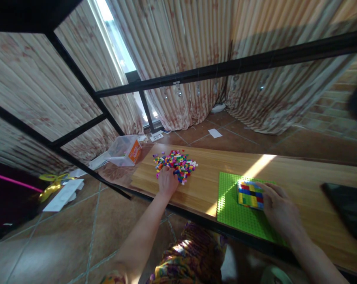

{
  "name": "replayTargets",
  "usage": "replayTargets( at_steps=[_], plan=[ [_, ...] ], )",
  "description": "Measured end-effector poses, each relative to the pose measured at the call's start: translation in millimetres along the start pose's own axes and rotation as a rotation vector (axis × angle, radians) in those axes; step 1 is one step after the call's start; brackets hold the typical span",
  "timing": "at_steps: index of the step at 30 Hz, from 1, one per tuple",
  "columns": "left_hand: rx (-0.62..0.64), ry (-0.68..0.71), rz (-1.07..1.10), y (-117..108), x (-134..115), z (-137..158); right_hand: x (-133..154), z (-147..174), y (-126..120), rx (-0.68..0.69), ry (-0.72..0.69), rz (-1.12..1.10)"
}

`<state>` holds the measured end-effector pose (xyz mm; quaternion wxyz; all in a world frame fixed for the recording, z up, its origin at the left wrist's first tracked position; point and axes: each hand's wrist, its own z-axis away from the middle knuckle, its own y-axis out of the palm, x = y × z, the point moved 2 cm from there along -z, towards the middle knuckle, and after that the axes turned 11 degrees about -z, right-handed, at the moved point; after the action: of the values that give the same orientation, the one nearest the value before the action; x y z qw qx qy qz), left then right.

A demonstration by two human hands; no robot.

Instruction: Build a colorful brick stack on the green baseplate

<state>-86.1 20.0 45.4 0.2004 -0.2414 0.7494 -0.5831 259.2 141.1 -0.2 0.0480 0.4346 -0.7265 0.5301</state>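
My left hand [167, 180] reaches into the near edge of a pile of small multicoloured toy bricks [183, 163] on the wooden table. Its fingers are curled down, and whatever they pinch is hidden among the bricks. Farther right, a green studded baseplate [228, 209] lies flat near the table's front edge. On it sits a low rectangular brick build [250, 194] in red, yellow, blue and green. My right hand [280, 207] grips this build at its right side, with the palm over the baseplate and some fingertips hidden.
A clear plastic box with an orange label [134, 152] stands left of the pile. At the right end of the wooden table [208, 161] lies a dark flat device [348, 211]. Black metal bars [178, 79] cross beyond the table, before the curtains.
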Motion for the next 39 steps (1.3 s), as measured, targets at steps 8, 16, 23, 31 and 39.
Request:
replayTargets(
  at_steps=[8, 16, 23, 31, 39],
  plan=[
    [-0.008, 0.017, -0.035, 9, -1, -5, -2, 1, 1, -0.025, -0.011, -0.003],
    [-0.059, 0.035, 0.289, -3, -29, 15, -1, -1, -1, -0.055, 0.009, -0.01],
    [0.287, 0.116, 0.674, 4, -93, 65, -3, 1, -2, -0.038, 0.016, -0.018],
    [0.33, 0.129, 0.709, -6, -148, 66, 1, -1, -3, -0.053, 0.027, -0.037],
    [0.181, 0.25, 0.622, -1, -185, 57, 3, -4, -5, -0.06, 0.047, -0.09]
  ],
)
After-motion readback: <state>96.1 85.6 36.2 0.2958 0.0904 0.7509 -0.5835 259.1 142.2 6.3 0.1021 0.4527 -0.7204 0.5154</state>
